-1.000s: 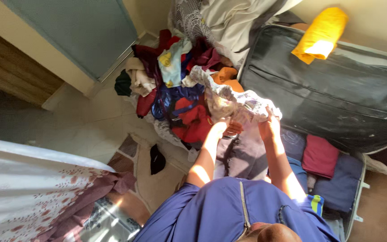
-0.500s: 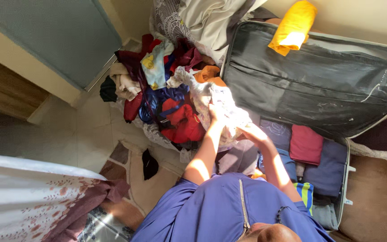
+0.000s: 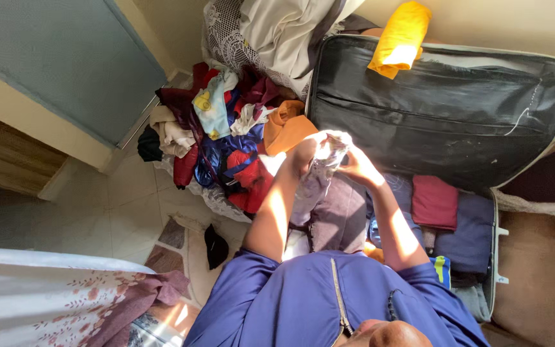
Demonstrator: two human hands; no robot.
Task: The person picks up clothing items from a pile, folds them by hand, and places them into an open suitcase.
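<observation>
Both hands hold a pale patterned cloth (image 3: pixel 311 186), bunched up in front of my chest. My left hand (image 3: pixel 303 153) grips its upper left part, and my right hand (image 3: pixel 354 166) pinches its upper right edge. The cloth hangs down between my forearms, over the near corner of an open black suitcase (image 3: pixel 438 115). Folded clothes, a dark red piece (image 3: pixel 435 202) and navy pieces (image 3: pixel 469 238), lie in the suitcase's lower half. To the left is a heap of mixed clothes (image 3: pixel 220 141) on the floor.
A yellow folded cloth (image 3: pixel 398 37) rests on the top edge of the suitcase lid. Light bedding with lace (image 3: pixel 258 32) lies behind the heap. A floral sheet (image 3: pixel 40 295) covers the lower left. A black item (image 3: pixel 214 244) lies on the tiled floor near a rug.
The patterned cloth was spread wide over the heap; now it is gathered into a narrow bunch and lifted closer to my chest. My hands have come nearer together.
</observation>
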